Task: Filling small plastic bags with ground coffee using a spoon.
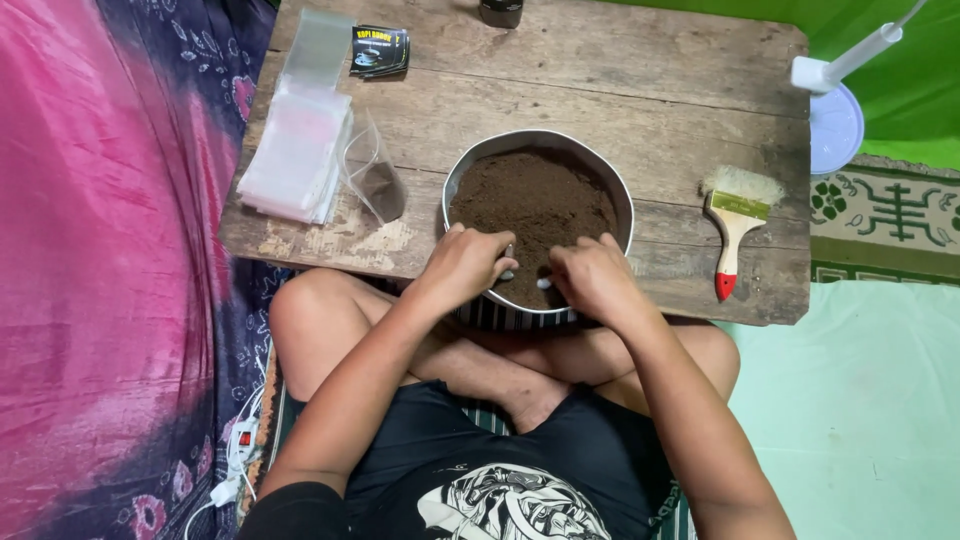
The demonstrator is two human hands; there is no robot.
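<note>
A round metal pan [470, 160] filled with dark brown powder [535, 200] sits at the near edge of a low wooden table [640, 100]. Both hands reach into its near side. My left hand [465, 262] is closed around a small metal spoon, whose tip shows just right of the fingers. My right hand [592, 275] is closed around something small and pale that pokes out at its left side; I cannot tell what it is. The two hands are a few centimetres apart above the powder.
A stack of clear plastic bags [298, 150] lies at the table's left, with one opened bag [375, 180] holding a little powder beside it. A dark sachet [380, 50] lies at the back. A paintbrush with a red-tipped handle [735, 225] lies right of the pan. A white fan base [835, 125] stands at the right.
</note>
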